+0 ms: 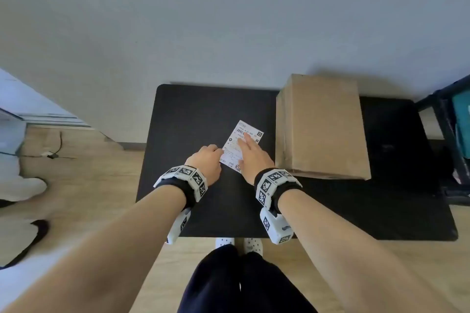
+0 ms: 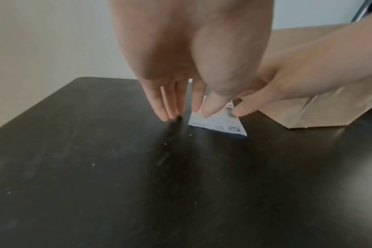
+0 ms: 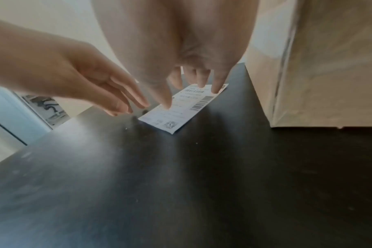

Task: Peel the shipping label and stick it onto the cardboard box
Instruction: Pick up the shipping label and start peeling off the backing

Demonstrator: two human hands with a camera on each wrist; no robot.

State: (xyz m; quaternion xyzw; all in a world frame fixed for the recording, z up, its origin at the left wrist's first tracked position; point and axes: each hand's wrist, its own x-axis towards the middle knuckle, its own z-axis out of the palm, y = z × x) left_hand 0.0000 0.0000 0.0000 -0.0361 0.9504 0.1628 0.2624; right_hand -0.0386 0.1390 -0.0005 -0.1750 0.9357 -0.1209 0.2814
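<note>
A white shipping label (image 1: 251, 131) with barcodes lies flat on the black table (image 1: 193, 119), just left of a plain brown cardboard box (image 1: 323, 127). My left hand (image 1: 216, 152) points its straight fingers down at the label's left edge; in the left wrist view the thumb touches the label (image 2: 221, 127). My right hand (image 1: 248, 145) lies over the label with straight fingers resting on it, fingertips near the barcode end (image 3: 181, 114). Neither hand holds anything. The box (image 3: 329, 67) stands close on the right hand's right side.
The table backs onto a pale wall. A dark rack (image 1: 447, 134) with a teal item stands beyond the table's right end. My legs and white shoes (image 1: 239, 242) are at the front edge. On the wood floor to the left lie white things and a cable (image 1: 54, 154).
</note>
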